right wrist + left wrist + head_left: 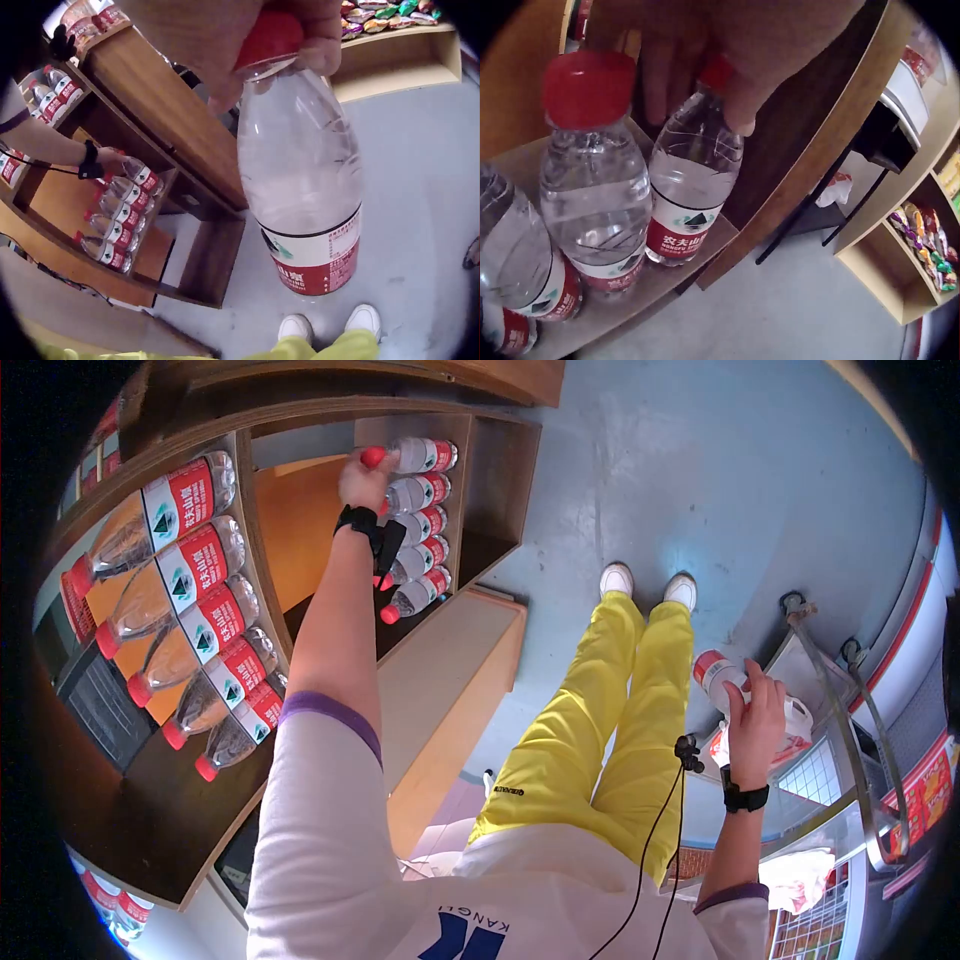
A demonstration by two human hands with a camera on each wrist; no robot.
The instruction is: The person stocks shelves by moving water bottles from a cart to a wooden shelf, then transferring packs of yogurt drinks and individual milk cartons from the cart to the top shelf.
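**A Red-Capped Bottle in Each Hand**

Left hand point(365, 482), at 11 o'clock in the head view: fingers bent and pinching round the top of the left bottle point(690, 202), close to its red cap. Held at the end of a row, over a brown shelf point(497, 485). Right hand point(757, 730), at 3 o'clock: not open, but curled tight round the red cap of the right bottle point(300, 180). Held up in the air, over the blue-gray floor point(409, 225), with the bottom toward 6 o'clock in the right wrist view.

Same kind of red, white and green label point(679, 229) on both bottles. Chinese letters "农夫山" on the left one, with "NONGFU" in small letters under them. "山泉" on the right one, only partly in view. Big blue shape point(462, 940) on the white shirt point(330, 830), with "KANGU" or something like it, upside down.

Now the counting. Four more bottles point(415, 525) in the left bottle's row, so five with that one. Five bigger-looking bottles point(205, 585) at 9 o'clock, side by side in the next part of the shelf, all with red caps. Two or so more bottles point(125, 910) at 8 o'clock, partly cut off. Two white shoes point(648, 585) at 2 o'clock. Two black wrist straps, one on each arm. One pair of yellow pants point(580, 730).
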